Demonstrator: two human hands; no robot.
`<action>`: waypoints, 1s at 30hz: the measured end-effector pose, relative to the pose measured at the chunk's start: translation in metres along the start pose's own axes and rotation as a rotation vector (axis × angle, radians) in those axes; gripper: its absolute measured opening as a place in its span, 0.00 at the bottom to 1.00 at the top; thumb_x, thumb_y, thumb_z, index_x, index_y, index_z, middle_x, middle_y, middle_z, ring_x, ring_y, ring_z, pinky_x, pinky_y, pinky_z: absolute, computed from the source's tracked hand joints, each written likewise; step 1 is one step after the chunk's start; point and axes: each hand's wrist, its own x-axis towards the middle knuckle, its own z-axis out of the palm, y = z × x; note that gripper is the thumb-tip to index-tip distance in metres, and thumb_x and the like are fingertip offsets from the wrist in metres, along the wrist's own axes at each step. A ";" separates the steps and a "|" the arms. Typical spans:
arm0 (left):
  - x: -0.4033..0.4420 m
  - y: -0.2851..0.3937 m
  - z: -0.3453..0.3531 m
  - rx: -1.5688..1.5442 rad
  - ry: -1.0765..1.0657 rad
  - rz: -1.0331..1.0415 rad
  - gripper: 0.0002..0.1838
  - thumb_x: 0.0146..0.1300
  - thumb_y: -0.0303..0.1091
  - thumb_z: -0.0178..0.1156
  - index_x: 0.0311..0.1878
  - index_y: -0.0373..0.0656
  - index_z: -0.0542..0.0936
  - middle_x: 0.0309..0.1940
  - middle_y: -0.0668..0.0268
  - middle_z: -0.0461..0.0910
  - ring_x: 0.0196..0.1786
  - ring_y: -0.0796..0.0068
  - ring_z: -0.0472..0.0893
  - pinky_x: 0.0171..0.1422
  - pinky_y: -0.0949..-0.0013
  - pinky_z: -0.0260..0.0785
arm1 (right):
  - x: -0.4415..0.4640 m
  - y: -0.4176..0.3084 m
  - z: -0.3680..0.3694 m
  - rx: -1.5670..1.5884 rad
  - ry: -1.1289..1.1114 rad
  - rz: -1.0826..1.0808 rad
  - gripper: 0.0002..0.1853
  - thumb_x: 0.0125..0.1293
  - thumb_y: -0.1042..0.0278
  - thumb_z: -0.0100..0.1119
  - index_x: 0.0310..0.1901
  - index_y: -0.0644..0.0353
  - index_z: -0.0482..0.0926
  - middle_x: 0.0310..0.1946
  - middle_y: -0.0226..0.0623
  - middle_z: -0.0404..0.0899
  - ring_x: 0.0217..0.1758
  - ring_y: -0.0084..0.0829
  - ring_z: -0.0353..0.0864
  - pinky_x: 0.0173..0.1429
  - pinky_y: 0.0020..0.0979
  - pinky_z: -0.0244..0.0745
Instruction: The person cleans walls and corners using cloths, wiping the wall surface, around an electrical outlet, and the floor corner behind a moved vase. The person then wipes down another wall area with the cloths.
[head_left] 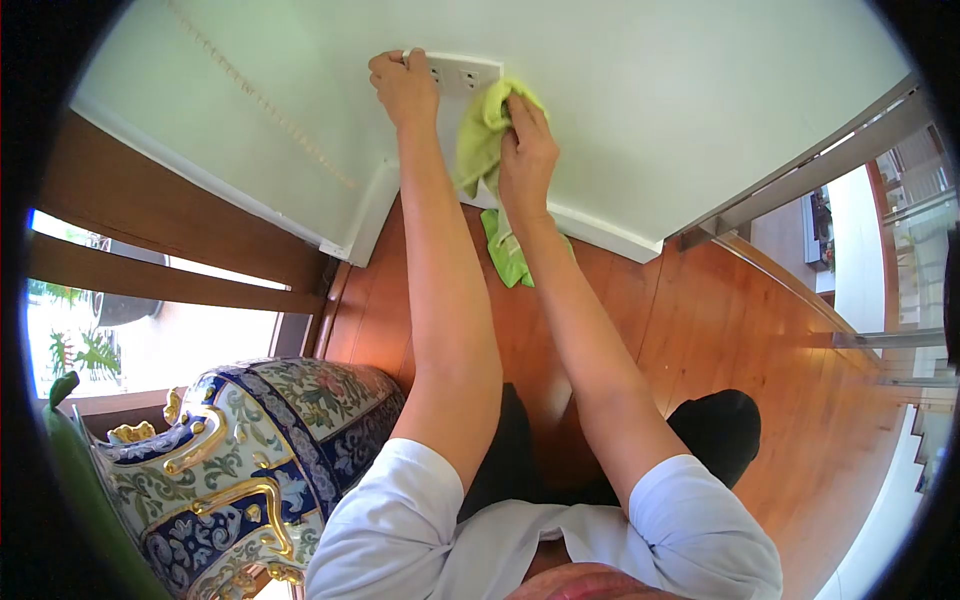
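Observation:
My left hand [405, 88] is at the left end of a white socket plate [468, 66] on the pale wall, its fingers curled over the plate's edge. Whether those fingers hold anything small is hidden. Just right of the plate, my right hand [528, 150] grips a bunched yellow-green cloth [483, 142], which hangs down against the wall. Below it, a brighter green cloth or packet [508, 250] lies on the wooden floor near the baseboard, partly behind my right forearm.
A large patterned blue and white vase [290, 430] with gold handles is at the lower left, near a window with brown frames [170, 220]. Metal and glass railing [800, 170] runs along the right. White baseboard [605, 232] borders the wooden floor [740, 320].

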 end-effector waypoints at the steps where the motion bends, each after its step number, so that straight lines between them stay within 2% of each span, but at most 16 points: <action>1: 0.002 -0.001 0.001 0.010 -0.006 -0.003 0.21 0.61 0.43 0.55 0.50 0.38 0.66 0.51 0.51 0.69 0.53 0.51 0.71 0.56 0.53 0.65 | -0.001 0.000 -0.002 -0.029 -0.012 -0.016 0.22 0.57 0.86 0.46 0.54 0.68 0.76 0.50 0.48 0.77 0.48 0.41 0.79 0.53 0.31 0.72; 4: 0.009 -0.006 0.002 0.017 -0.023 0.017 0.21 0.61 0.43 0.54 0.51 0.38 0.66 0.52 0.50 0.68 0.53 0.50 0.71 0.57 0.53 0.64 | 0.005 -0.002 -0.002 0.016 -0.016 0.003 0.23 0.57 0.86 0.45 0.55 0.68 0.75 0.50 0.47 0.77 0.49 0.41 0.78 0.54 0.32 0.72; 7: 0.009 -0.016 0.001 -0.005 -0.040 0.037 0.21 0.61 0.43 0.54 0.51 0.39 0.66 0.53 0.50 0.68 0.52 0.50 0.71 0.58 0.53 0.64 | 0.028 -0.033 0.004 0.036 0.085 -0.086 0.24 0.56 0.87 0.45 0.56 0.67 0.75 0.50 0.46 0.76 0.50 0.43 0.78 0.55 0.33 0.71; 8: 0.008 -0.014 -0.001 -0.006 -0.041 0.023 0.21 0.62 0.43 0.54 0.51 0.39 0.66 0.53 0.49 0.68 0.52 0.50 0.72 0.58 0.53 0.64 | 0.026 -0.032 0.001 0.057 0.042 -0.066 0.21 0.55 0.88 0.48 0.52 0.70 0.76 0.52 0.50 0.74 0.56 0.48 0.73 0.60 0.37 0.69; 11: 0.003 0.004 -0.002 -0.017 -0.027 -0.021 0.21 0.61 0.43 0.55 0.50 0.39 0.66 0.52 0.49 0.68 0.51 0.51 0.72 0.58 0.54 0.64 | 0.010 -0.009 0.001 0.012 0.004 -0.063 0.22 0.57 0.88 0.46 0.55 0.67 0.75 0.52 0.47 0.76 0.50 0.45 0.77 0.56 0.33 0.71; 14: 0.006 -0.001 -0.002 -0.018 -0.041 -0.009 0.21 0.61 0.43 0.55 0.50 0.39 0.66 0.52 0.50 0.68 0.51 0.52 0.73 0.57 0.55 0.65 | 0.017 -0.015 -0.005 0.031 -0.046 -0.028 0.21 0.55 0.88 0.48 0.52 0.70 0.76 0.52 0.51 0.75 0.55 0.50 0.74 0.59 0.38 0.70; 17: 0.011 -0.015 -0.002 -0.012 -0.046 0.023 0.21 0.61 0.43 0.56 0.50 0.39 0.67 0.52 0.50 0.68 0.50 0.53 0.73 0.57 0.55 0.66 | 0.026 -0.026 -0.001 0.025 0.028 -0.097 0.22 0.54 0.89 0.48 0.52 0.70 0.75 0.49 0.51 0.76 0.52 0.51 0.76 0.57 0.39 0.71; 20: 0.016 -0.018 0.001 0.021 -0.011 0.063 0.23 0.61 0.44 0.57 0.52 0.38 0.67 0.50 0.52 0.70 0.49 0.54 0.75 0.55 0.56 0.67 | 0.013 0.004 -0.006 0.026 -0.064 -0.041 0.20 0.57 0.87 0.47 0.52 0.68 0.78 0.51 0.47 0.78 0.48 0.39 0.79 0.54 0.28 0.72; 21: 0.014 -0.019 0.000 0.044 0.000 0.071 0.24 0.61 0.45 0.57 0.52 0.37 0.67 0.49 0.52 0.72 0.48 0.55 0.75 0.54 0.57 0.68 | 0.010 0.015 -0.015 0.215 -0.114 0.189 0.20 0.58 0.85 0.47 0.52 0.68 0.77 0.50 0.46 0.78 0.48 0.39 0.79 0.54 0.29 0.72; 23: 0.009 -0.017 -0.008 -0.073 -0.073 0.003 0.26 0.59 0.44 0.62 0.54 0.38 0.68 0.47 0.58 0.74 0.44 0.66 0.75 0.51 0.65 0.67 | 0.013 0.030 -0.034 0.594 -0.217 0.649 0.19 0.59 0.82 0.48 0.52 0.69 0.77 0.49 0.45 0.79 0.48 0.39 0.80 0.54 0.30 0.73; 24: 0.007 -0.014 -0.014 -0.134 -0.106 -0.027 0.27 0.59 0.44 0.64 0.55 0.38 0.68 0.45 0.61 0.76 0.41 0.72 0.75 0.50 0.68 0.67 | 0.016 0.031 -0.040 0.784 -0.160 0.725 0.18 0.60 0.81 0.47 0.52 0.69 0.76 0.49 0.45 0.78 0.48 0.40 0.79 0.55 0.32 0.74; 26: 0.005 -0.005 -0.033 -0.025 -0.235 -0.145 0.29 0.59 0.47 0.64 0.57 0.41 0.69 0.48 0.62 0.76 0.43 0.72 0.76 0.51 0.67 0.67 | 0.017 0.023 -0.051 1.161 -0.044 0.880 0.18 0.62 0.77 0.46 0.53 0.68 0.75 0.48 0.45 0.78 0.49 0.41 0.79 0.57 0.36 0.75; 27: 0.004 -0.001 -0.044 0.031 -0.299 -0.205 0.30 0.58 0.49 0.64 0.58 0.42 0.70 0.50 0.63 0.76 0.45 0.73 0.77 0.52 0.67 0.67 | 0.018 0.020 -0.054 1.228 -0.034 0.933 0.19 0.60 0.80 0.44 0.54 0.68 0.74 0.48 0.45 0.79 0.48 0.41 0.80 0.57 0.37 0.76; 29: 0.004 0.012 -0.065 0.114 -0.584 -0.236 0.32 0.58 0.52 0.64 0.60 0.43 0.70 0.51 0.63 0.77 0.47 0.73 0.77 0.54 0.66 0.67 | 0.024 0.012 -0.056 1.364 -0.019 1.039 0.24 0.56 0.84 0.40 0.55 0.66 0.72 0.46 0.45 0.79 0.45 0.41 0.82 0.57 0.40 0.78; 30: 0.004 0.019 -0.076 0.155 -0.721 -0.251 0.33 0.57 0.53 0.64 0.61 0.44 0.70 0.52 0.64 0.77 0.49 0.73 0.77 0.55 0.65 0.67 | 0.027 0.015 -0.053 1.373 -0.061 1.109 0.23 0.59 0.84 0.40 0.57 0.66 0.71 0.47 0.45 0.78 0.45 0.41 0.82 0.56 0.39 0.79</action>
